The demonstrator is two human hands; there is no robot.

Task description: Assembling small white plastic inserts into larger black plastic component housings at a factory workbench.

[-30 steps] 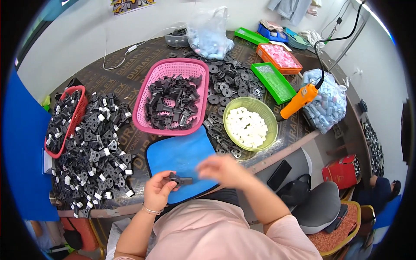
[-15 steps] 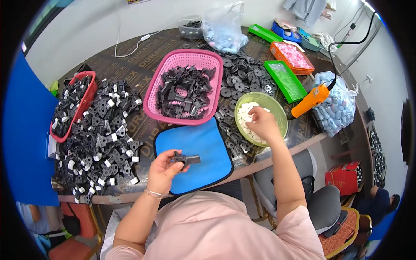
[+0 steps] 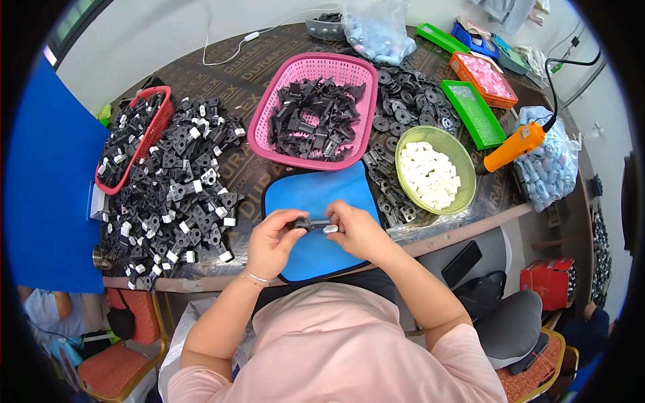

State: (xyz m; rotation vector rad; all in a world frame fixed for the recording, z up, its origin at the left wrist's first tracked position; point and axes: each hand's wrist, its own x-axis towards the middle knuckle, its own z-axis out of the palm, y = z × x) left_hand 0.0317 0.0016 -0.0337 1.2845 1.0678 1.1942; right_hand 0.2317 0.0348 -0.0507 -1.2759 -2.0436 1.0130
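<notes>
Over the blue mat (image 3: 310, 259), my left hand (image 3: 269, 243) pinches a black plastic part (image 3: 304, 224) between thumb and fingers, its narrow end turned to the right. My right hand (image 3: 359, 232) is closed at that narrow end, with a small white plastic piece (image 3: 330, 229) at its fingertips. Whether the white piece touches the black part is hard to make out. More white pieces (image 3: 430, 178) fill a round green basket (image 3: 468, 161) to the right. Behind the mat stands a pink basket (image 3: 257, 127) of black parts.
On the left lie a heap of black parts with white ends (image 3: 181, 181) and a red basket (image 3: 166, 101). Black discs (image 3: 406, 101) spread behind the green basket. Right of it are an orange electric screwdriver (image 3: 516, 146), a green tray (image 3: 476, 114) and a bag of light-blue pieces (image 3: 547, 168).
My right hand has come from the green basket to the black part, bringing a white piece. My left hand still holds the black part. The whole view has shifted slightly.
</notes>
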